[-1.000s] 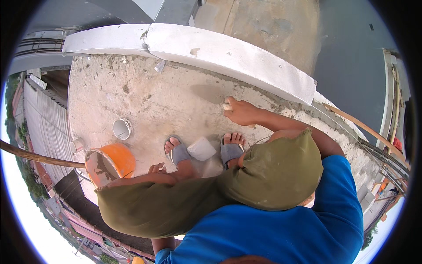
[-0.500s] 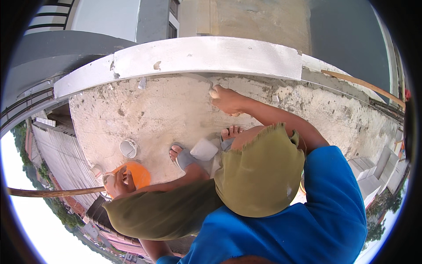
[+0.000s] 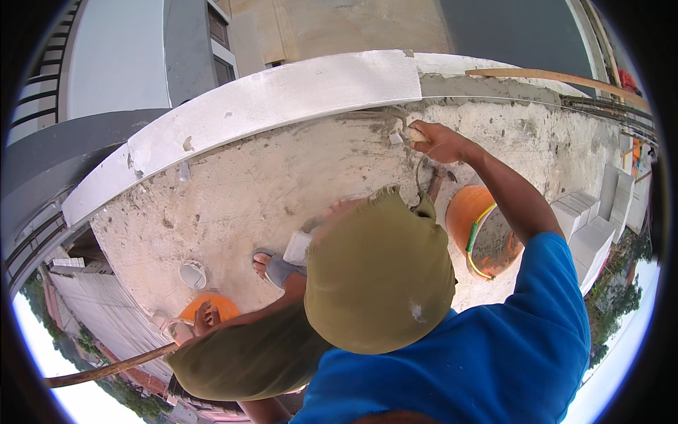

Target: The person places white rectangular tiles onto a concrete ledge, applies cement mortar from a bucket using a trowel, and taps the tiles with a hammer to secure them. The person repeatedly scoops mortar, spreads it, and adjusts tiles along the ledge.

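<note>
Right hand (image 3: 439, 143): gripping a pale-handled tool (image 3: 415, 134), apparently a trowel; its thin grey end is reaching toward the foot of the white blocks, contact being unclear.

White blocks (image 3: 282, 102): standing end to end in a line along the rough concrete surface (image 3: 240, 191), the right-hand end lying just beyond the tool.

Mortar strip (image 3: 470, 87): continuing past that end, a taut string (image 3: 505, 97) running alongside.

Left hand (image 3: 205, 319): hanging low with fingers loosely bent, in front of an orange bucket (image 3: 224, 305); whether it is holding anything, cannot tell.

Mortar bucket (image 3: 459, 215): orange, with green-and-yellow handle, standing near the right forearm and containing grey mix.

Hammer-like tool (image 3: 436, 185): lying between that bucket and the right hand.

Step, by judgement: the person is probably scraping or smoothing mortar along the blocks' lower edge. Next move, by judgement: calling for a light, low stroke with the blade, keeping clear of the string and not nudging the end block.
</note>
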### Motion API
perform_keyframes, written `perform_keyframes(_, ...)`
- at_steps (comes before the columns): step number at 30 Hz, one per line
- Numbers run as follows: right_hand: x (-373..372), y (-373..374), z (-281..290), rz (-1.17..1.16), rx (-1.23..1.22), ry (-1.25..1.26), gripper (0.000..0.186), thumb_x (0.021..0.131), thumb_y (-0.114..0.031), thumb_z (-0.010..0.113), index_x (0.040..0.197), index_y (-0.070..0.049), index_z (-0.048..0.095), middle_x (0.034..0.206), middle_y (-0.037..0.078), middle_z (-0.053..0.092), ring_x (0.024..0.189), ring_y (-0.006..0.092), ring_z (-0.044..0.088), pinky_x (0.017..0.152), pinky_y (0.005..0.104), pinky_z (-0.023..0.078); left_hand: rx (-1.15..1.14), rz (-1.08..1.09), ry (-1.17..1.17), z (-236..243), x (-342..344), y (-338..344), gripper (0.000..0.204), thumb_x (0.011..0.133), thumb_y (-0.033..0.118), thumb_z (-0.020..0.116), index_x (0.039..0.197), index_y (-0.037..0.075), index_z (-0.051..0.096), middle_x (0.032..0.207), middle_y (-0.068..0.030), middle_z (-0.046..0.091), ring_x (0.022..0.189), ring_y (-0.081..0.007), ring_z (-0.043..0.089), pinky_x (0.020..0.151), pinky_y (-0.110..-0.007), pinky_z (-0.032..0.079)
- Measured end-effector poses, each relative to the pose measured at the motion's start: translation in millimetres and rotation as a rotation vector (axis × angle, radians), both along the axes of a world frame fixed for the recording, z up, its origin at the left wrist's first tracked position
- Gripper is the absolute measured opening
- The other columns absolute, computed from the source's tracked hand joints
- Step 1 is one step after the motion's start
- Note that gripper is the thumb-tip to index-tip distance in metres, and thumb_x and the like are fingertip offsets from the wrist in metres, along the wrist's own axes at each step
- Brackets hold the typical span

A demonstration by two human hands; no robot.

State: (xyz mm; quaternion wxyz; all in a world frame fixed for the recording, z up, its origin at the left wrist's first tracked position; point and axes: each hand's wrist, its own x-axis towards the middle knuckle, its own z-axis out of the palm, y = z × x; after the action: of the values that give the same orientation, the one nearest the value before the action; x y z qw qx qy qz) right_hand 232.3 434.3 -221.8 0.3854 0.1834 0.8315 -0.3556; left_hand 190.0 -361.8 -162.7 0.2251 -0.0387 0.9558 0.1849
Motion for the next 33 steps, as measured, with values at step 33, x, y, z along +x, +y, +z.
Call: perform_keyframes(33,-74.9,-67.4,-34.9,0.202,0.094,0.187,0.065,0.109,-0.051,0.057,0.155,-0.005,0.054,0.143,0.027,0.066,0.134,0.0448,0.062,0.115,0.05,0.047,0.063,0.161,-0.202,-25.2,-11.2,-3.6,0.037,0.106,0.027,0.073,0.132,0.001,0.071,0.117,-0.0163,0.076,0.101,-0.0259,0.078,0.089,-0.037,0.063)
